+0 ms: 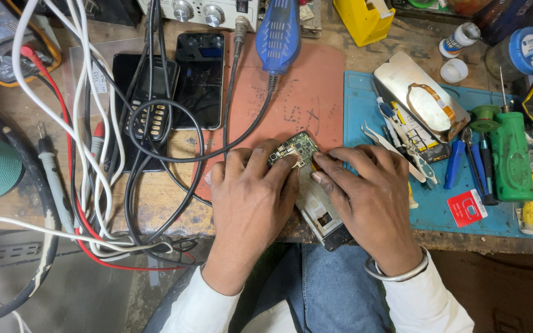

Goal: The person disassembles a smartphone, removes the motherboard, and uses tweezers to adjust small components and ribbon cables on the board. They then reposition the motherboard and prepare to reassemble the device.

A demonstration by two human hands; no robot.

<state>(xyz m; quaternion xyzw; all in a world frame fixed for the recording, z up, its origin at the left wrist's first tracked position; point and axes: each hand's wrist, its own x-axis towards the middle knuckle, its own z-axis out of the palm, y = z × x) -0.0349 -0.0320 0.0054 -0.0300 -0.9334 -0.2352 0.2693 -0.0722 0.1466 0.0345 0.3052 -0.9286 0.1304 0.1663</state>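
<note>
A small green circuit board [295, 148] sits between my fingertips, over an opened phone body [319, 213] that lies at the bench's front edge. My left hand [251, 200] pinches the board's left side with thumb and fingers. My right hand [368, 188] grips its right side; a metal bangle circles that wrist. Both hands rest on the phone body, hiding most of it. The work sits on a reddish mat [306, 92].
Tangled white, red and black cables [94, 154] cover the left bench beside two dark phones [200, 77]. A blue mat [365, 102] at right carries tweezers [396, 148], a green screwdriver [512, 154], a red card [467, 208] and a phone back panel [424, 95]. A blue tool handle [279, 34] lies behind.
</note>
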